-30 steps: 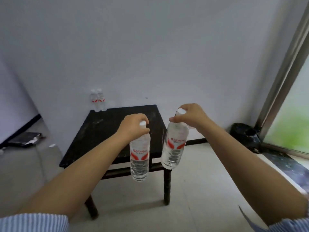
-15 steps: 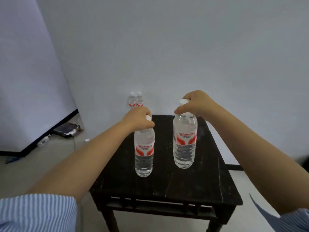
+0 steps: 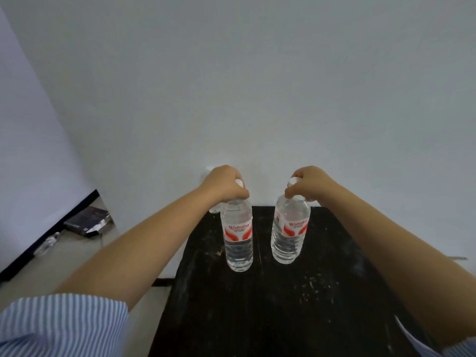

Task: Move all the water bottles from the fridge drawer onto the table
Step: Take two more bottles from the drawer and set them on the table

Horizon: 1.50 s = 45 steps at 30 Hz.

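Observation:
Two clear water bottles with red-and-white labels hang upright over the black table [image 3: 296,305]. My left hand [image 3: 224,185] grips the left bottle [image 3: 237,235] by its white cap and neck. My right hand [image 3: 310,182] grips the right bottle [image 3: 289,231] the same way. Whether their bases touch the tabletop I cannot tell. Behind my left hand, at the table's far left corner against the wall, part of another bottle [image 3: 214,208] shows; most of it is hidden. The fridge drawer is out of view.
A white wall stands right behind the table. On the floor to the left lie a dark flat box [image 3: 87,221] and a small clear item [image 3: 49,242] by the black skirting. My striped sleeves fill the lower corners.
I have come closer to the table, which now fills the lower view. Both bottles have moved further over the tabletop toward the wall, still hanging from my hands.

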Available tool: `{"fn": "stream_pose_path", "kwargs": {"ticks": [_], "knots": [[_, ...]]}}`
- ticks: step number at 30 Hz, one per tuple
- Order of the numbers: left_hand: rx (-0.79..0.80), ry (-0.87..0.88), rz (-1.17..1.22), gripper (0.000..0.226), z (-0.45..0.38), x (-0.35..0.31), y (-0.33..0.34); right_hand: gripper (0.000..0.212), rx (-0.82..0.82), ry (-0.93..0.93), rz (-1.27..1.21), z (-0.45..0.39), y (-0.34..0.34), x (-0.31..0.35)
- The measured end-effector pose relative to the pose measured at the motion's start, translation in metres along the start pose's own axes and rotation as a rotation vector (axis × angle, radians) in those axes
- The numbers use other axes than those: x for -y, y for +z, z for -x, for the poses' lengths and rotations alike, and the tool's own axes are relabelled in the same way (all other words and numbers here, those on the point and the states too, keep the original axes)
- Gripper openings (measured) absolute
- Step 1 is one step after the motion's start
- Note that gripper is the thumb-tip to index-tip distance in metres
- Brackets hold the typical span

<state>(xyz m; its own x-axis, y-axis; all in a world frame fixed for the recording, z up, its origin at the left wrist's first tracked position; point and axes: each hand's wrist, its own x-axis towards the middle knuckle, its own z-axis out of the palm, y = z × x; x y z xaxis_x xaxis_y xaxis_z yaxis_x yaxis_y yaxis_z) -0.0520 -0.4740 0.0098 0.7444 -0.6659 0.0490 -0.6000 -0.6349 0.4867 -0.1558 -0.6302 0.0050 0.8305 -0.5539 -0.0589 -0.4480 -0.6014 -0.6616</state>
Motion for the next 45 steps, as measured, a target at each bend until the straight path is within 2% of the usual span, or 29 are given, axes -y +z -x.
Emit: {"fn": "stream_pose_path", "kwargs": {"ticks": [6,10,15,21,26,35,37,45], "knots": [[0.048,0.073,0.024,0.018,-0.111,0.033,0.009,0.046,-0.105,0.092,0.066,-0.103,0.036,0.002],[0.023,0.082,0.031,0.020,-0.177,0.052,0.027,0.041,-0.156,0.111,0.067,-0.167,0.055,0.002],[-0.003,0.064,0.046,0.021,-0.249,0.079,0.058,0.043,-0.122,0.109,0.104,-0.242,0.078,-0.016],[0.038,0.031,0.022,0.021,-0.314,0.114,0.110,0.039,-0.099,0.105,0.121,-0.318,0.117,-0.044],[0.085,0.021,-0.063,0.021,-0.340,0.137,0.138,0.036,-0.035,0.058,0.138,-0.355,0.142,-0.061],[0.006,-0.005,-0.066,0.023,-0.342,0.148,0.135,0.039,-0.024,-0.041,0.152,-0.367,0.149,-0.058],[0.023,0.071,-0.080,0.024,-0.363,0.131,0.142,0.042,-0.072,-0.018,0.103,-0.380,0.139,-0.070],[0.045,0.053,-0.091,0.027,-0.362,0.139,0.150,0.043,0.116,0.031,0.128,-0.386,0.147,-0.066]]}}
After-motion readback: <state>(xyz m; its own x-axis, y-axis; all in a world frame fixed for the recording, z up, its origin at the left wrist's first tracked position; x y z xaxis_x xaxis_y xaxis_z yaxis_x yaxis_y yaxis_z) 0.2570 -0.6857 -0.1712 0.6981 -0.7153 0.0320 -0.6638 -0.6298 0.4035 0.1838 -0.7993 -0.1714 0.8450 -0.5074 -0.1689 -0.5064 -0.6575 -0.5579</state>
